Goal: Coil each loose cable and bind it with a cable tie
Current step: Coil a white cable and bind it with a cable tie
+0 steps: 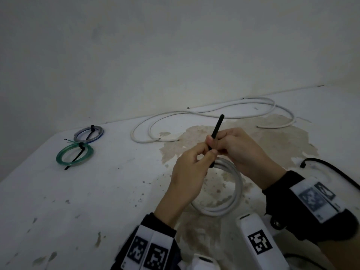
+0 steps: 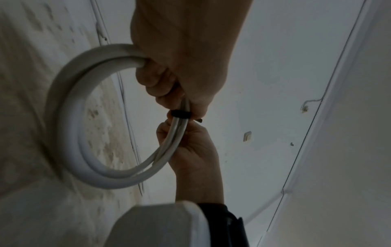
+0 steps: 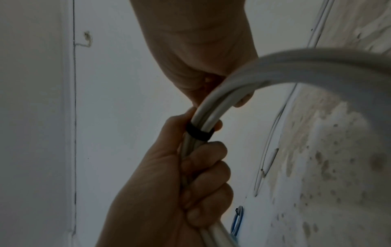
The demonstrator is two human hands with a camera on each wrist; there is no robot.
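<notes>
A white cable coil (image 1: 233, 193) hangs just above the stained table, held at its top by both hands. My left hand (image 1: 204, 152) grips the bundled turns, fingers curled round them (image 3: 203, 167). A black cable tie (image 1: 217, 131) is looped round the coil (image 3: 200, 132); its tail points up and away. My right hand (image 1: 214, 142) pinches the tie at the coil, right beside the left thumb. In the left wrist view the tie band (image 2: 180, 114) sits between my left hand (image 2: 169, 86) and right hand (image 2: 190, 145).
A loose white cable (image 1: 214, 112) sprawls along the table's far edge by the wall. A tied green coil (image 1: 75, 156) and a tied grey-blue coil (image 1: 88, 134) lie at the far left. A black cable (image 1: 331, 168) curves in at the right.
</notes>
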